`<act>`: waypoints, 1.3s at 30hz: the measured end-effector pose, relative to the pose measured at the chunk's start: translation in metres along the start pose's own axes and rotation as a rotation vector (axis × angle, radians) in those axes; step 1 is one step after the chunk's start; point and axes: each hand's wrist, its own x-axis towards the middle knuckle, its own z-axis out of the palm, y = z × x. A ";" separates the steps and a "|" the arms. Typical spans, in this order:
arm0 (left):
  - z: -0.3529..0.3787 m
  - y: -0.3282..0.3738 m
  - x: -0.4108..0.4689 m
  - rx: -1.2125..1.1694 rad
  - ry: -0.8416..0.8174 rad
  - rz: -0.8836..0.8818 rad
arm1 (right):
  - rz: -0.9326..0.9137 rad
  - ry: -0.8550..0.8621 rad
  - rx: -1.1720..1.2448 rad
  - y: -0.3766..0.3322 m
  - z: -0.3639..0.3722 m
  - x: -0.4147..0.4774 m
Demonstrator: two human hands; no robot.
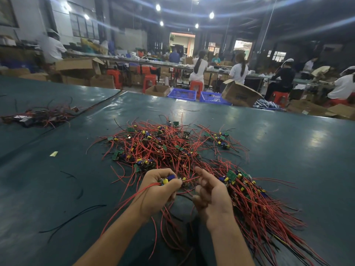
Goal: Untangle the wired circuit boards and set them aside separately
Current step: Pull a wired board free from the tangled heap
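A tangled heap of small green circuit boards with red and black wires (pixel 163 146) lies on the dark green table (pixel 288 143). My left hand (pixel 160 187) grips one board with blue and yellow parts (pixel 167 179), its red wires trailing down past my wrist. My right hand (pixel 210 194) is beside it with fingers loosely curled, and a red wire runs from the held board toward its index finger. Whether that hand pinches the wire is unclear. A combed bundle of boards with straight red wires (pixel 255 204) lies to the right of my right hand.
A second wire pile (pixel 40 116) sits far left on the table. Loose black wires (pixel 73 217) and a yellow scrap (pixel 54 153) lie at the left. Beyond the table's far edge are cardboard boxes (pixel 240 95), blue crates (pixel 182 94), red stools and several seated workers.
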 end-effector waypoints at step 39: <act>-0.017 -0.012 -0.002 0.912 0.188 0.615 | -0.406 -0.098 -0.457 0.036 0.023 -0.019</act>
